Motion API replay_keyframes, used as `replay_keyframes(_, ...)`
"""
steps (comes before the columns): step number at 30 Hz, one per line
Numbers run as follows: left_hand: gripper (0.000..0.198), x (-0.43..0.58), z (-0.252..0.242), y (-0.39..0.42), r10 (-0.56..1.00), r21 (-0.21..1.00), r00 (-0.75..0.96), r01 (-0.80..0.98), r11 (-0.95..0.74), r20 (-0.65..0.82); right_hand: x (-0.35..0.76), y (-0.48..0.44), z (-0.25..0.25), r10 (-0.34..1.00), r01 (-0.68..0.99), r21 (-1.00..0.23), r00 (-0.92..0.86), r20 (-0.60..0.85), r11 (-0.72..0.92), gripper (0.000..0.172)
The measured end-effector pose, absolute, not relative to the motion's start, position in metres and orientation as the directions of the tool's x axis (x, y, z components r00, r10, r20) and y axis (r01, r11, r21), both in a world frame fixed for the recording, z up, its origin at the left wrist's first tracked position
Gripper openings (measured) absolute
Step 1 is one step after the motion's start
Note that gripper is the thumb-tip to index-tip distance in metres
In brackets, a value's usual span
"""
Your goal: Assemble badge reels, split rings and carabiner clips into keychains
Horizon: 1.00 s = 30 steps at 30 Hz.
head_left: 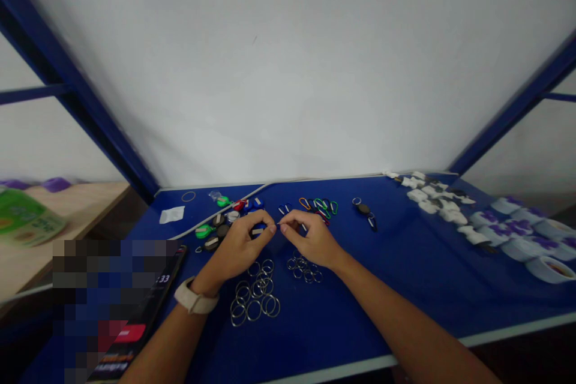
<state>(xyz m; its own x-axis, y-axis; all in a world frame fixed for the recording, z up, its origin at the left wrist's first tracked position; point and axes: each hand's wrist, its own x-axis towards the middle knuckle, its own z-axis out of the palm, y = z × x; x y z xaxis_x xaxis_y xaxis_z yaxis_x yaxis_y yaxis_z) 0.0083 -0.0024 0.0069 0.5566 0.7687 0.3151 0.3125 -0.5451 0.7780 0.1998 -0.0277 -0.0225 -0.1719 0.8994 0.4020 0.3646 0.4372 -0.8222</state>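
My left hand [243, 244] and my right hand [314, 241] meet fingertip to fingertip above the blue tabletop, both closed in a pinch. Something thin and small is between them, too small to name. Large metal split rings [254, 310] lie below my left hand. Smaller split rings [308, 276] are spread under my right wrist. Behind my left hand sit several round badge reels, among them a green one [204, 231] and a red one [239, 206]. Coloured carabiners [333, 208] lie just beyond my right hand. A black reel [362, 209] with a ring and carabiner lies farther right.
A phone [157, 294] stands at the left front. A white cable [202, 220] crosses the blue table [360, 306]. White pieces [450, 211] and white cups with purple parts [517, 247] fill the right side. Blue frame posts [85, 66] flank the table; a white wall [288, 72] backs it.
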Motion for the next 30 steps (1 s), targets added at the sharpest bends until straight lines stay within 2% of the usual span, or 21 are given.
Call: replay_keyframes(30,0.019,0.0089,0.0029,0.0002,0.799,0.749,0.499,0.374,-0.548,0.335,0.2022,-0.0284,-0.016,0.892,0.343,-0.824,-0.161,0.422,0.451,0.016)
